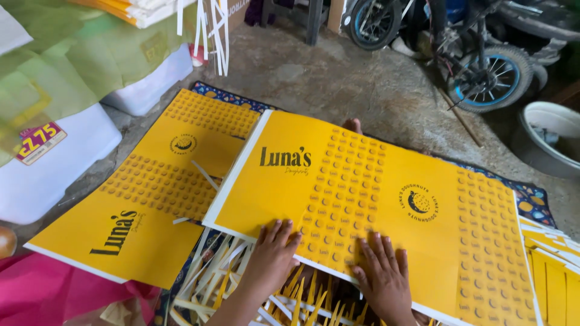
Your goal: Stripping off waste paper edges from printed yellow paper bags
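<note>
A large yellow printed sheet (374,199) with black lettering, a round emblem and rows of small dots lies in front of me. My left hand (272,256) rests flat on its near edge, fingers spread. My right hand (382,278) presses flat on the same edge a little to the right. A second yellow printed sheet (157,193) lies to the left, partly under the first. Neither hand grips anything.
Yellow and white paper strips (223,284) are heaped under the near edge. A patterned mat (531,202) covers the concrete floor. White stacks under green paper (72,66) stand at left, pink cloth (48,290) at bottom left, bicycle wheels (492,78) and a white basin (553,136) at right.
</note>
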